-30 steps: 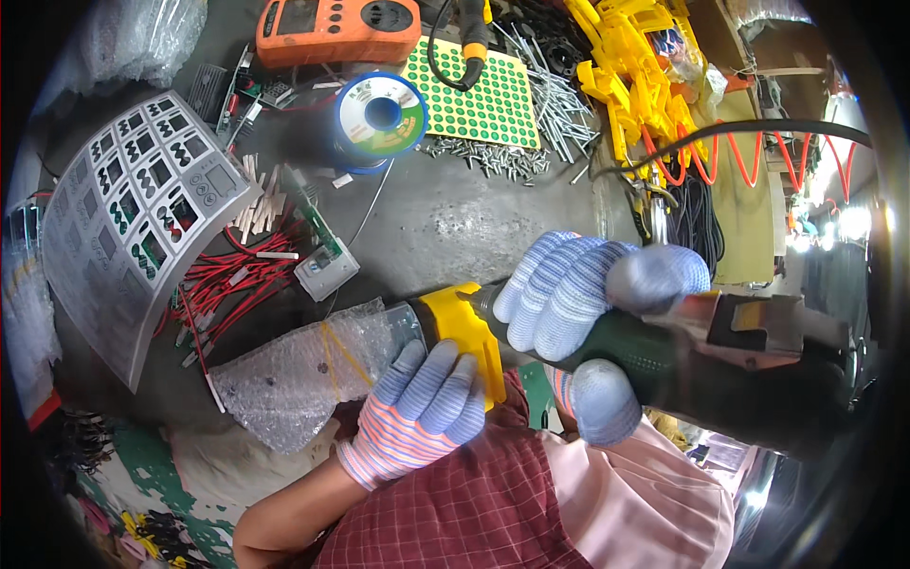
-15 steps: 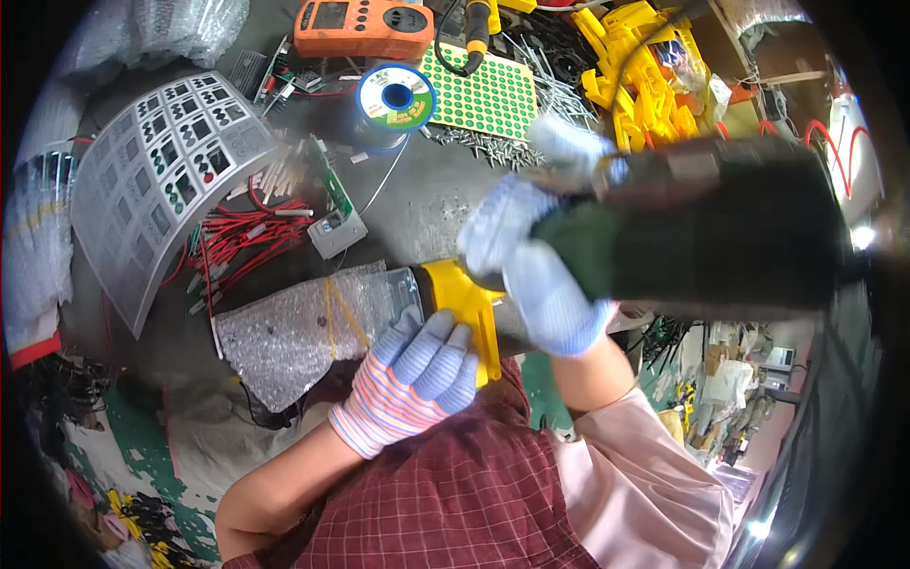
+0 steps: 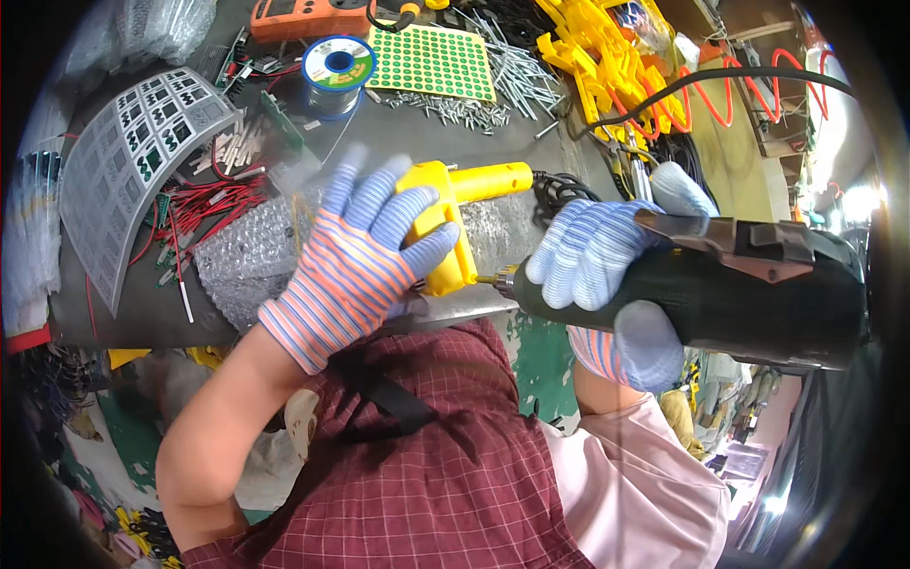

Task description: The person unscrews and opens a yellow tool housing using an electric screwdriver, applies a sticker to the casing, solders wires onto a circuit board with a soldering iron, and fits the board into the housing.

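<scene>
My left hand [image 3: 365, 251], in a striped knit glove, grips a yellow plastic housing [image 3: 457, 258] with a round handle, its fingers spread over the body and the thumb against its front. My right hand [image 3: 602, 261], gloved too, is wrapped round a large black electric screwdriver [image 3: 758, 308] lying nearly level. The tool's bit [image 3: 485, 280] meets the right side of the housing; whether a screw sits there is hidden. Partly behind my left hand lies a bubble-wrap bag [image 3: 248, 256] on the bench.
Along the back are a solder spool [image 3: 338, 85], a sheet of green round stickers [image 3: 436, 62], loose screws [image 3: 526, 76] and yellow housings [image 3: 607, 57]. Red wires [image 3: 213, 204] and a curved label sheet [image 3: 142, 161] lie left. A black cable [image 3: 711, 76] arches at right.
The screwdriver has come down and left-facing to the yellow housing. My left hand has lifted and turned the housing, whose handle now points right. The view has shifted slightly.
</scene>
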A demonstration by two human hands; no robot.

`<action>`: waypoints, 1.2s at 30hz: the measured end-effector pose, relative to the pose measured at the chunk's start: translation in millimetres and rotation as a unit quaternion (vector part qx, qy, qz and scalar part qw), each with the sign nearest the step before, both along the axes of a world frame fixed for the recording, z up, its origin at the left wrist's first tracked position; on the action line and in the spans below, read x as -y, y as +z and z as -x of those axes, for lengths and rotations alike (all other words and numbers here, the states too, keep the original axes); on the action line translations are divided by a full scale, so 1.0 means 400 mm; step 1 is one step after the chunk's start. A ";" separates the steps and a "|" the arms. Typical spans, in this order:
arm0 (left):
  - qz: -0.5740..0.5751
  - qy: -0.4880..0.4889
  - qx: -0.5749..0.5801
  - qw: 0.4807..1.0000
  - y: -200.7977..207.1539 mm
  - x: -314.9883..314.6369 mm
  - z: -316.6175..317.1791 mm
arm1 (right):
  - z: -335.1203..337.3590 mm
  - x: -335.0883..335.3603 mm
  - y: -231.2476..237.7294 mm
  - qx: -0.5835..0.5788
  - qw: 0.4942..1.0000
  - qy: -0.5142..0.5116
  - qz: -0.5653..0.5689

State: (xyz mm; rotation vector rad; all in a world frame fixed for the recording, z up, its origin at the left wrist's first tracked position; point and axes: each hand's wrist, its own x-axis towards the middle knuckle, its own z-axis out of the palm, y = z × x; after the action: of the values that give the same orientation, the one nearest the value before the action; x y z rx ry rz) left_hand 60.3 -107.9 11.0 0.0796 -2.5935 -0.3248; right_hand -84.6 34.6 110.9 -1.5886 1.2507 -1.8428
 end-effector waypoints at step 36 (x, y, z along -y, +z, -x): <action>-0.152 0.161 0.048 0.974 -0.021 0.042 -0.023 | -0.063 0.056 -0.071 -0.032 0.996 0.087 0.000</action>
State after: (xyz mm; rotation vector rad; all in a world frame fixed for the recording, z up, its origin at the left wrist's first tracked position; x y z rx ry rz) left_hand 69.4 -124.6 2.8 0.6308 -2.5470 -0.6047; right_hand -59.2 12.3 82.3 -1.7101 1.0998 -1.6966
